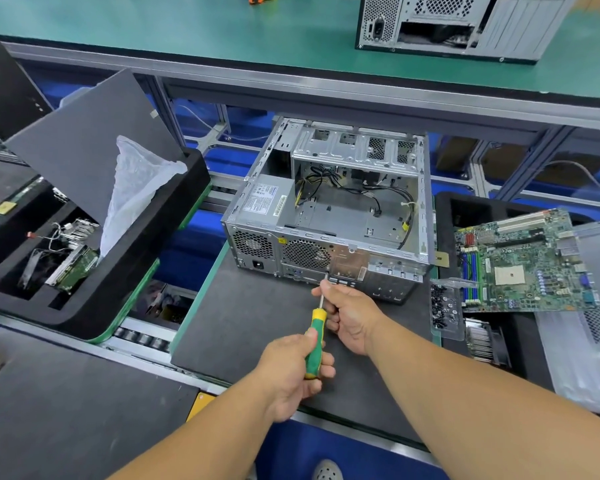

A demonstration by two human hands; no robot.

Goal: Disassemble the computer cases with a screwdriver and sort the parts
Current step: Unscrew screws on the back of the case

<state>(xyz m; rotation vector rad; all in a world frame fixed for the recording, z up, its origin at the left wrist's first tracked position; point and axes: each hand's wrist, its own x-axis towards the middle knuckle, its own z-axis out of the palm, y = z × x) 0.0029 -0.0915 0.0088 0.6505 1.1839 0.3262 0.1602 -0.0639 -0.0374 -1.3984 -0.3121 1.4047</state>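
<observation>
An open silver computer case point(329, 209) lies on its side on a black mat point(257, 327), rear panel toward me, with its power supply point(264, 200) and loose cables still inside. My left hand point(293, 370) grips the green and yellow handle of a screwdriver point(316, 341). The tip of the shaft meets a screw on the rear panel beside the fan grille. My right hand point(349, 315) pinches the thin metal shaft just below the tip.
A green motherboard point(523, 261) lies on a black foam tray at the right, beside a clear box of screws point(444, 306). A foam tray point(84, 258) with removed parts and a plastic bag sits left. Another case point(458, 22) stands on the far green bench.
</observation>
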